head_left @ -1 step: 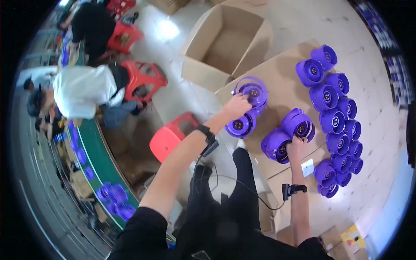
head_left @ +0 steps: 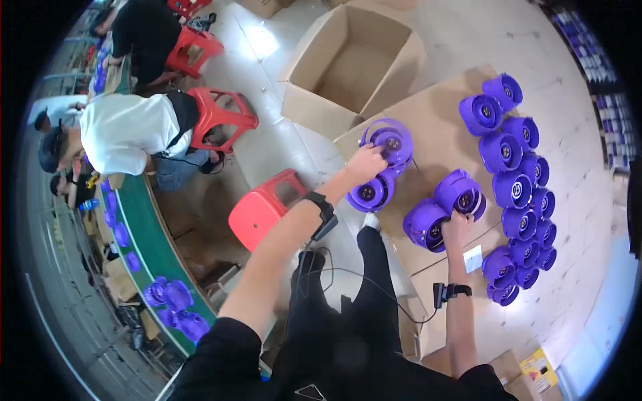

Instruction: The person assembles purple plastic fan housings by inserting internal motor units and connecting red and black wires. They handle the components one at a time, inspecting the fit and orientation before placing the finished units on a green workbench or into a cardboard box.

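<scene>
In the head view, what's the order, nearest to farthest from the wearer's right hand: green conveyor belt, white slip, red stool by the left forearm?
From the right hand:
1. White slip: just below and to its right.
2. Red stool: off to the left, partly covered by the left forearm.
3. Green conveyor belt: far left, beyond the stool.

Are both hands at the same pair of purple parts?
No, the left hand is at one purple pair near the cardboard box, while the right hand is at another pair near the white paper.
</scene>
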The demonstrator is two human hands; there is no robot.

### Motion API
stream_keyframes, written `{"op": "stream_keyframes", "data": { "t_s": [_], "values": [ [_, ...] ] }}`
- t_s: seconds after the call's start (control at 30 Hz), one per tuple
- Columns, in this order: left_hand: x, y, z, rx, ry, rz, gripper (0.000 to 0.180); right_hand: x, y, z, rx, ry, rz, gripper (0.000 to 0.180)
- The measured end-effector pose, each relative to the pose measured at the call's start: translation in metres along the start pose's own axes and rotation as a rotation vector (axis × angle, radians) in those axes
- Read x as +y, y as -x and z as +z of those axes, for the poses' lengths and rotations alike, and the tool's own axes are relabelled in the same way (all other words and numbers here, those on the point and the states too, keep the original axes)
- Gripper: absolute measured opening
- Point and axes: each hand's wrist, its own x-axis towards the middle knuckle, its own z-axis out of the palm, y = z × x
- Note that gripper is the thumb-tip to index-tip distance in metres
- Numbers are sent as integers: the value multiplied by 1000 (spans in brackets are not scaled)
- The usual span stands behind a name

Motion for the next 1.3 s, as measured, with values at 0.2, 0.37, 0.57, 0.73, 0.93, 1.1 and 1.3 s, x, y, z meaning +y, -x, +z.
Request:
{"op": "stream_keyframes", "data": {
  "t_s": [0.2,0.37,0.57,0.73,0.93,1.1,1.3],
  "values": [
    [7,33,67,245,-27,-146,26,2,6,28,-9,134,64,20],
    [-3,25,62,98,107,-169,29,-5,4,31,9,159,93,21],
    [-17,29,57,177,359,-90,49,3,7,40,29,147,75,18],
    [5,44,87,133,210,-169,61,-2,11,39,54,120,71,16],
    [5,33,92,240,24,-155,45,2,6,44,47,139,75,18],
    [-1,14,69,193,-32,-117,23,1,8,43,69,98,77,20],
    [14,42,20,297,201,-236,23,2,4,40,65,148,41,20]
  ]
}}
